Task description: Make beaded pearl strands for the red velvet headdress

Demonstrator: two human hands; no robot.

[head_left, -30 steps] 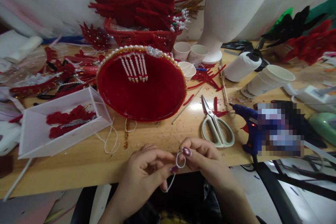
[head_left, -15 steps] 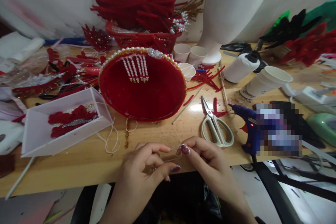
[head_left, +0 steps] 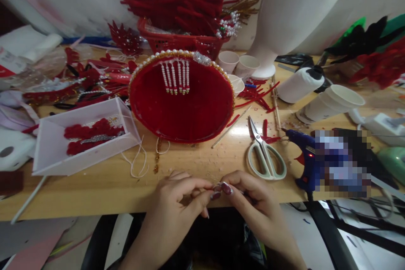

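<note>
Just above the table's front edge, my left hand (head_left: pixel 183 198) and my right hand (head_left: pixel 248 196) meet at the fingertips. Thumb and forefinger are pinched together on each, closed around a thin pale thread that is mostly hidden by the fingers. Any small bead there is too small to make out. Beyond them stands a round red velvet headpiece (head_left: pixel 180 109), tilted toward me, with pearl and gold trim along its rim and several short pearl strands (head_left: pixel 175 76) hanging inside. Open scissors (head_left: pixel 265 158) lie to the right of my hands.
At left, a white box (head_left: pixel 85 139) holds red velvet pieces; loose white cord (head_left: pixel 139 162) lies beside it. A blue glue gun (head_left: pixel 306 160) with a lit red light rests at right. Behind are paper cups (head_left: pixel 335 103), a thread cone (head_left: pixel 299 85), a red basket (head_left: pixel 186 44) and a white mannequin stand (head_left: pixel 291 21).
My left fingertips have closed and moved right to meet my right ones; the thread visible between them is now mostly covered. The camera view has shifted slightly.
</note>
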